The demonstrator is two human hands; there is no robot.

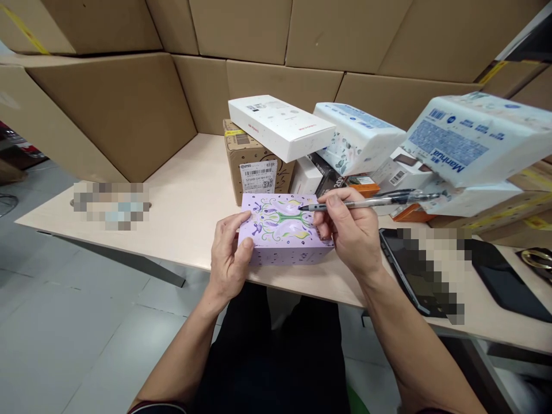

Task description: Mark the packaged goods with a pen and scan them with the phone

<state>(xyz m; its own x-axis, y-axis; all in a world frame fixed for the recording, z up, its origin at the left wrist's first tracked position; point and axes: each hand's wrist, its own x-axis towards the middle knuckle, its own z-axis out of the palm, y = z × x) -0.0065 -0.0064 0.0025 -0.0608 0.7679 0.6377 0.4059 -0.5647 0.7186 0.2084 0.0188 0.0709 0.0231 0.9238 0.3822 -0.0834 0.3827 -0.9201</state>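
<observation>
A lilac box [280, 256] with a green, yellow and purple plant pattern sits at the table's front edge. My left hand [230, 250] grips its left end, fingers along the side and thumb near the front corner. Between the thumb and fingers of my right hand [351, 233] is a pen [371, 200] with a clear barrel. Its dark tip points left and lies over the box's patterned top; whether it touches, I cannot tell. The lower fingers of that hand are by the box's right end.
Behind the lilac box stand a labelled brown carton [259, 167], a white box [282, 126] and tissue packs [357, 135] [470, 138]. Right of my hand lie a tablet-like device [401, 264] and a dark phone [509, 276]. Large cardboard boxes [259, 29] wall the back.
</observation>
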